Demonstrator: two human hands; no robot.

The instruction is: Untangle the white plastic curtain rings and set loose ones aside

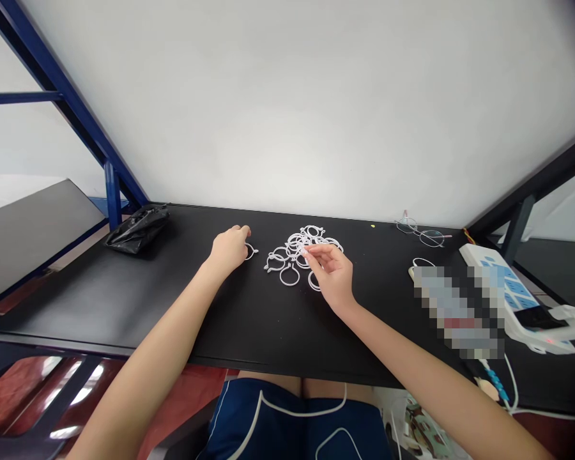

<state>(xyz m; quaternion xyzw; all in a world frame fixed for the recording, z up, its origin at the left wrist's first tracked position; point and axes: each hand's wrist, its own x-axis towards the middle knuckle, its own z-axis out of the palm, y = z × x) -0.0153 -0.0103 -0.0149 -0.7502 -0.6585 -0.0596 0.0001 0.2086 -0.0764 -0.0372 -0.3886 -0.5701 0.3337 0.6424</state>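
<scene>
Left of the heap of thin white rings [311, 241], the left hand [229, 249] curls palm-down over a round white ring [253, 250] (hold unclear), knob pointing heapward; at the heap's front, the right hand [334, 276] pinches a small white part [303, 252].

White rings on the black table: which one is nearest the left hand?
The thin white ring right beside the left hand, partly hidden by it. It sits apart, while the other white rings cluster near the right hand.
</scene>
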